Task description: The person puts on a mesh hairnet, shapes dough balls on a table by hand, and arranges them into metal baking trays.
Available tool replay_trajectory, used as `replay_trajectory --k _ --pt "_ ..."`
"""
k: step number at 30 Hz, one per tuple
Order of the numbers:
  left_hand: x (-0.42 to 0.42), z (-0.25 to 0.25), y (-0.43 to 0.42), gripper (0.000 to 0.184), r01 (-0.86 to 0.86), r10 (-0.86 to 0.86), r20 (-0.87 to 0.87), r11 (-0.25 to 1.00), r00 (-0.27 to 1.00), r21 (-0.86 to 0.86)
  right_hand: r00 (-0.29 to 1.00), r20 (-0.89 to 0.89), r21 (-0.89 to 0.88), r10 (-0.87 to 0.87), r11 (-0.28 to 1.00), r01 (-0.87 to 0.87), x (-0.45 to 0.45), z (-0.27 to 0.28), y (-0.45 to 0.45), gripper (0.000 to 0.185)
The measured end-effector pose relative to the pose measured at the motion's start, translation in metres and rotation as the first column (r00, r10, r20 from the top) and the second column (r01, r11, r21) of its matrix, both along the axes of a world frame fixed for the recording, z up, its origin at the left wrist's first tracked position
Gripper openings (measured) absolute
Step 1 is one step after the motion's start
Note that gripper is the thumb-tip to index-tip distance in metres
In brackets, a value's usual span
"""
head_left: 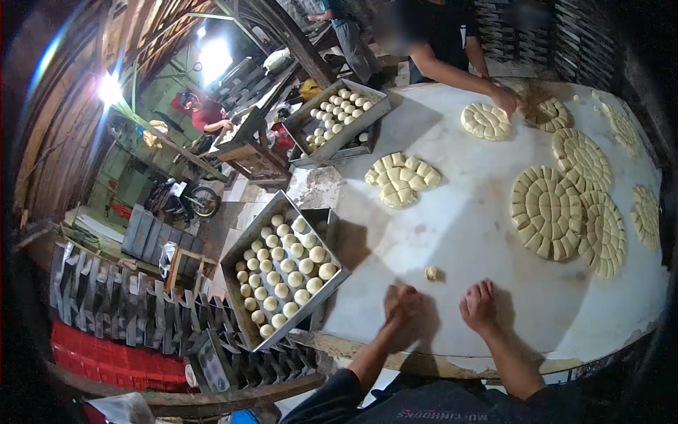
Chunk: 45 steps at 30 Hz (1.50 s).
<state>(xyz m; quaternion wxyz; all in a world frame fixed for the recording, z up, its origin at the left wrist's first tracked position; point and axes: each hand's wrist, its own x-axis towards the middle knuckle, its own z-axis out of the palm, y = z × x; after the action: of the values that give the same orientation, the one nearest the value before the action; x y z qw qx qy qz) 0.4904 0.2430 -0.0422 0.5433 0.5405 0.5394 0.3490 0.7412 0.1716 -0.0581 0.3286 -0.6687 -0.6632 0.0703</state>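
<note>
My left hand [402, 308] rests low over the white tabletop with its fingers curled in; whatever is under them is hidden. To its right, my right hand [479, 307] is also curled, knuckles up, and its palm side does not show. Just beyond and between the two hands lies a small lump of dough [432, 273]. Farther up the table sits a partly broken-up slab of cut dough [401, 180]. At my left, a metal tray [337, 281] holds rows of round dough balls [281, 290].
A second tray of dough balls [383, 111] stands at the far left edge. Scored dough rounds [546, 212] cover the table's right side. Across the table, a co-worker's hand [506, 100] touches dough. Red crates [116, 357] and stacked metal pans [127, 300] stand lower left.
</note>
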Motion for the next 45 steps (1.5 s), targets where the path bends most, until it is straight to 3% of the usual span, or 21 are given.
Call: replay_trajectory --k 1,4,8,9,10,11,12,14,18,20,22,23,25,26,32,34,38,40,41,43,45 --pt "-0.021 -0.034 -0.022 0.027 0.268 -0.184 -0.217 0.842 0.959 0.469 0.995 0.017 -0.053 0.103 0.993 -0.102 -0.005 -0.002 -0.016 0.012" --pt "-0.065 -0.07 -0.032 0.029 0.496 -0.292 -0.463 0.762 0.837 0.417 0.967 0.081 0.126 0.242 0.96 -0.25 0.04 -0.013 -0.041 0.007" --pt "-0.147 -0.166 0.037 0.021 0.002 0.194 -0.277 0.816 0.941 0.578 0.987 0.098 0.047 -0.129 0.991 0.125 0.067 -0.002 0.014 0.013" --pt "-0.148 -0.096 0.052 0.021 -0.017 0.207 -0.281 0.831 0.937 0.555 0.953 0.116 0.112 -0.28 0.957 0.268 0.058 -0.02 0.035 0.01" --pt "-0.104 -0.027 0.066 0.023 0.466 0.007 -0.744 0.776 0.668 0.426 0.927 0.054 0.095 -0.371 0.926 0.365 0.036 0.003 0.049 0.01" --pt "-0.082 -0.004 0.072 0.024 0.469 -0.014 -0.758 0.794 0.652 0.388 0.915 0.056 0.109 -0.399 0.914 0.391 0.025 -0.003 0.057 0.008" --pt "-0.059 -0.004 0.07 0.025 0.47 -0.032 -0.764 0.805 0.644 0.362 0.921 0.084 0.094 -0.381 0.923 0.373 0.012 -0.012 0.054 0.008" --pt "-0.047 -0.078 0.041 0.019 -0.005 -0.006 0.109 0.995 0.994 0.101 0.912 -0.04 0.076 -0.408 0.909 0.41 -0.011 -0.026 0.049 0.008" --pt "-0.11 -0.133 -0.05 0.036 0.487 -0.429 -0.23 0.75 0.873 0.448 0.991 0.115 -0.033 -0.068 0.997 0.072 -0.016 0.018 -0.011 0.012" --pt "-0.155 -0.038 -0.047 0.036 0.597 -0.522 -0.319 0.773 0.791 0.216 0.993 -0.079 -0.294 -0.092 0.954 0.065 0.034 0.006 -0.026 0.013" --pt "-0.198 0.086 0.005 0.041 0.621 -0.622 -0.335 0.774 0.708 -0.125 0.793 -0.202 -0.802 -0.575 0.562 0.203 0.087 -0.005 -0.041 0.012" --pt "-0.223 0.131 0.022 0.041 0.631 -0.55 -0.328 0.737 0.768 0.243 0.797 -0.19 -0.794 -0.573 0.567 0.218 0.072 0.015 -0.037 0.012" --pt "-0.269 0.182 0.081 0.047 0.619 -0.53 -0.322 0.636 0.784 0.46 0.431 -0.364 -0.794 -0.826 0.517 0.32 0.023 0.072 -0.022 0.023" --pt "-0.283 0.237 0.111 0.049 0.562 -0.421 -0.374 0.578 0.826 0.591 0.433 -0.37 -0.791 -0.822 0.523 0.317 0.005 0.073 -0.006 0.023" --pt "-0.307 0.154 0.36 0.031 0.531 0.186 -0.76 0.613 0.623 0.586 0.711 -0.683 -0.24 -0.171 0.971 0.004 -0.189 0.141 0.128 0.03" --pt "-0.303 0.099 0.395 0.025 0.511 0.162 -0.851 0.738 0.5 0.44 0.933 -0.355 -0.052 0.051 0.996 -0.074 -0.263 0.181 0.185 0.039" --pt "-0.313 0.092 0.392 0.034 0.543 0.026 -0.913 0.797 0.407 0.265 0.927 -0.041 0.464 0.372 0.829 -0.312 -0.38 0.23 0.29 0.034" --pt "-0.336 0.062 0.421 0.049 0.625 0.059 -0.865 0.667 0.499 0.406 0.891 -0.155 0.329 0.427 0.873 -0.361 -0.412 0.208 0.341 0.03" --pt "-0.347 0.15 0.377 0.062 0.534 -0.095 -0.817 0.798 0.568 0.279 0.884 -0.147 0.32 0.444 0.867 -0.382 -0.412 0.189 0.362 0.03" --pt "-0.389 0.162 0.365 0.064 0.506 0.148 -0.776 0.682 0.613 0.529 0.831 0.338 -0.116 0.441 0.896 -0.428 -0.413 0.148 0.391 0.026" --pt "-0.434 0.206 0.322 0.057 0.329 0.226 -0.607 0.672 0.762 0.663 0.881 0.262 -0.021 0.395 0.915 -0.404 -0.403 0.131 0.377 0.024"
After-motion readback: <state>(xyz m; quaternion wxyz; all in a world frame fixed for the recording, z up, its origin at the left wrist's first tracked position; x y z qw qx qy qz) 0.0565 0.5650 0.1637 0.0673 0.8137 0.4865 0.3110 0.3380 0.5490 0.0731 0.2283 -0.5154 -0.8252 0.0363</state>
